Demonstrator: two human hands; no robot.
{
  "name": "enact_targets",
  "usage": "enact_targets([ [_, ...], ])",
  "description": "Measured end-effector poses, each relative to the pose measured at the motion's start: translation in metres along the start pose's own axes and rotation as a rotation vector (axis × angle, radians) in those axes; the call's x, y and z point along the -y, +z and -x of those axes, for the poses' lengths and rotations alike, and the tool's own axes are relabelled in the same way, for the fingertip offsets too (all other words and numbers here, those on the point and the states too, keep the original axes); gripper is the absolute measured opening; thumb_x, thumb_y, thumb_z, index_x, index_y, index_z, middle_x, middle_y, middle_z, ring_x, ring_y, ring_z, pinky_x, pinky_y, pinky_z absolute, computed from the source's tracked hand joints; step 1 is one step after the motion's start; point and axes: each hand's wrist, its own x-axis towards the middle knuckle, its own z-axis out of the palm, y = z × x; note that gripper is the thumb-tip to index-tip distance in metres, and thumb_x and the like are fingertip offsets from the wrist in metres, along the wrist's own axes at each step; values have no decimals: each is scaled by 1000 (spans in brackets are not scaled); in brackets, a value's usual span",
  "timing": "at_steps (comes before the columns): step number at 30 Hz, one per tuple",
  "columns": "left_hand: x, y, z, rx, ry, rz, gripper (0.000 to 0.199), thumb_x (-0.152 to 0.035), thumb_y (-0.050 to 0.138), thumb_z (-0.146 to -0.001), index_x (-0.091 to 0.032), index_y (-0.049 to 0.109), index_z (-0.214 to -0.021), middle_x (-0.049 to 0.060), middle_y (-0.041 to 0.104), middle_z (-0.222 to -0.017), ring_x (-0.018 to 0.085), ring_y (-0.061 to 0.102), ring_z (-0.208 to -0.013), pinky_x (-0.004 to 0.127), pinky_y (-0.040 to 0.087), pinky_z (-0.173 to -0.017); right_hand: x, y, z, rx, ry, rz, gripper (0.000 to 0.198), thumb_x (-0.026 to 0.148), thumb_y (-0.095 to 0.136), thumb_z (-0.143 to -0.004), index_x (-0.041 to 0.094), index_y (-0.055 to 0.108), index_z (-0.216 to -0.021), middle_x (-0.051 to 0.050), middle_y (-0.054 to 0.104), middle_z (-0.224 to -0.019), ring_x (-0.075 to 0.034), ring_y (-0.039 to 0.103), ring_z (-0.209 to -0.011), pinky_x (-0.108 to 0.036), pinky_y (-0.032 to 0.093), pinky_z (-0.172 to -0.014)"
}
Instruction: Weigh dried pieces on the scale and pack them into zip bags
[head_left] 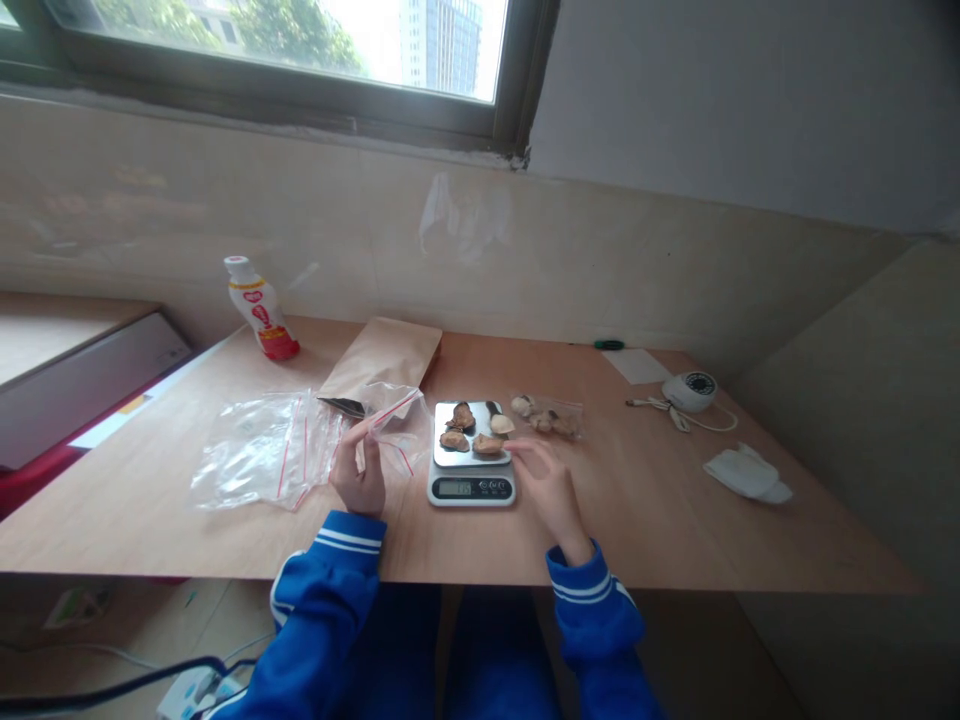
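My left hand (360, 472) is closed on the edge of a clear zip bag (401, 420) with a red seal line, held up just left of a kitchen scale (472, 489). On the scale's metal plate lie several dried brown pieces (463, 416) and a pale, cream-coloured piece (501, 424). The fingers of my right hand (546, 482) are pinched together at the right end of a brown dried slice (488, 445) on the plate's front right. The scale's display is lit, but its digits are too small to read surely.
More clear zip bags (251, 450) lie flat at left, before a brown paper pouch (382, 355) and a bottle (262, 310). A filled clear packet (551, 417) is right of the scale. Farther right are a white dome camera (688, 391), its cable and a crumpled tissue (746, 473).
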Motion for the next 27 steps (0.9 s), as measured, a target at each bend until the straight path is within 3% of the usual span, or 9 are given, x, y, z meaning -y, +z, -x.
enact_targets([
  [3,2,1,1,-28,-17,0,22,-29,48,-91,-17,65,-97,5,71,-95,17,66,-91,30,50,-81,-21,-17,25,-120,165,-20,22,31,51,-87,20,67,-95,-8,68,-98,-22,62,-93,-37,49,-83],
  [8,7,2,5,-18,-98,14,25,-32,44,-92,-16,62,-100,6,69,-97,17,64,-94,33,49,-85,-48,-34,58,-152,410,-93,30,42,51,-86,17,65,-93,-9,68,-91,-23,64,-83,-35,52,-74],
  [14,7,2,5,-65,-138,91,27,-34,37,-93,-16,56,-101,7,67,-98,18,63,-93,36,48,-87,-44,-30,59,-102,396,-59,30,42,50,-86,17,65,-92,-8,67,-83,-23,63,-80,-34,50,-73],
  [18,8,4,4,-89,-203,132,25,-36,36,-93,-17,52,-94,5,62,-91,17,61,-84,35,48,-80,-42,-31,58,-98,404,-71,30,41,49,-86,17,65,-92,-7,67,-83,-22,63,-79,-33,50,-73],
  [27,16,0,7,0,-223,161,23,-38,38,-84,-19,52,-85,0,45,-73,17,45,-69,34,42,-70,-44,-31,58,-26,349,-1,24,34,47,-87,18,65,-90,-7,66,-87,-22,62,-81,-34,48,-75],
])
